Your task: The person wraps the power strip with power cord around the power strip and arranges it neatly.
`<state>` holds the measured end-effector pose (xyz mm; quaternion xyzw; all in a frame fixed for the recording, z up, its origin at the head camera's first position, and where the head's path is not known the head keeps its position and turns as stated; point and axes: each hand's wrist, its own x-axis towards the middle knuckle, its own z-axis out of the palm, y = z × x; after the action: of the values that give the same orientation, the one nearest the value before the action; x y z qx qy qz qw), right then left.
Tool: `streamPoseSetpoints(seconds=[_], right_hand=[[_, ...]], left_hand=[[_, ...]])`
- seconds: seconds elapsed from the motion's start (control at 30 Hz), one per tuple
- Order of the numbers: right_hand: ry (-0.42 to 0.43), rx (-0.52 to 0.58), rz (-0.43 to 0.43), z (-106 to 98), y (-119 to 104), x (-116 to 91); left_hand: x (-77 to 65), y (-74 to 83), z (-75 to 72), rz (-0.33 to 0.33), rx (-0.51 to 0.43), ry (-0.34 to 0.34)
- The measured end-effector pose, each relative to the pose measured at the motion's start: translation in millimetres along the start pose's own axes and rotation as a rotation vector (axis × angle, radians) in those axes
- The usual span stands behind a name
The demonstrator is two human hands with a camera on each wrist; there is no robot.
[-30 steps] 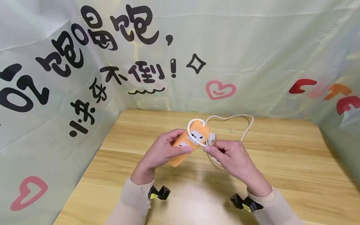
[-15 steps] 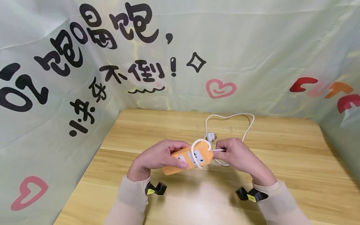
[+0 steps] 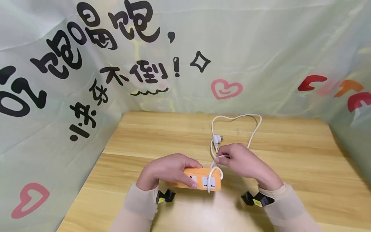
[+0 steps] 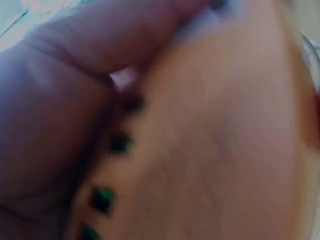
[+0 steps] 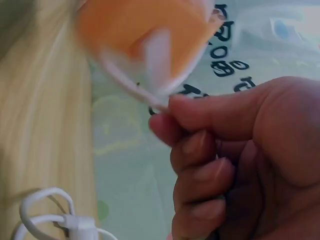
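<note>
An orange power strip (image 3: pixel 200 181) with white socket faces lies crosswise in my left hand (image 3: pixel 169 168), thumb on the socket face and fingers over the far side. Its white cord (image 3: pixel 209 182) makes a loop around the strip's right end. My right hand (image 3: pixel 243 162) pinches the cord between thumb and fingertips just beyond that end. In the right wrist view the blurred strip (image 5: pixel 137 30) hangs past the pinched fingertips, the other fingers curled. The left wrist view shows the strip's slotted orange casing (image 4: pixel 215 135) up close. Behind the hands lies the white plug (image 3: pixel 216 140).
The cord's remaining length (image 3: pixel 255 130) runs in a wide loop over the back of the wooden table (image 3: pixel 292 167). Printed cloth walls (image 3: pixel 269 54) rise at the back and both sides. A small black camera sits on each wrist.
My left hand has turned the strip from slanted to nearly level and brought it lower, nearer me. The right hand still pinches the cord, and the plug shows more fully.
</note>
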<state>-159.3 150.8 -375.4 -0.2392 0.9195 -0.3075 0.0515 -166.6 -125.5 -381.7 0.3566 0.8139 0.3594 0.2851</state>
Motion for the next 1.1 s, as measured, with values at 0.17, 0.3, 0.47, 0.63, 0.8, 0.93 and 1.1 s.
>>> streamPoseSetpoints(seconds=[0.17, 0.3, 0.47, 0.63, 0.8, 0.93, 1.1], right_hand=[[-0.003, -0.104, 0.031, 15, -9, 6], [0.083, -0.151, 0.021, 25, -19, 6], [0.233, -0.117, -0.054, 30, -30, 3], [0.355, -0.08, -0.064, 32, -33, 2], [0.389, -0.009, -0.057, 31, -33, 1], [0.383, 0.093, -0.086, 27, -34, -1], [0.382, 0.19, -0.102, 26, -28, 2]], left_hand=[[13.1, 6.0, 13.4, -0.173, 0.3, 0.06], [16.9, 7.0, 16.7, -0.293, 0.346, 0.167], [15.9, 6.5, 11.8, -0.337, 0.294, 0.369], [15.8, 8.4, 7.9, -0.335, 0.231, 0.539], [15.9, 14.8, 6.6, -0.348, 0.165, 0.62], [14.1, 18.9, 5.0, -0.349, 0.122, 0.687], [11.2, 19.2, 1.5, -0.29, -0.057, 0.742]])
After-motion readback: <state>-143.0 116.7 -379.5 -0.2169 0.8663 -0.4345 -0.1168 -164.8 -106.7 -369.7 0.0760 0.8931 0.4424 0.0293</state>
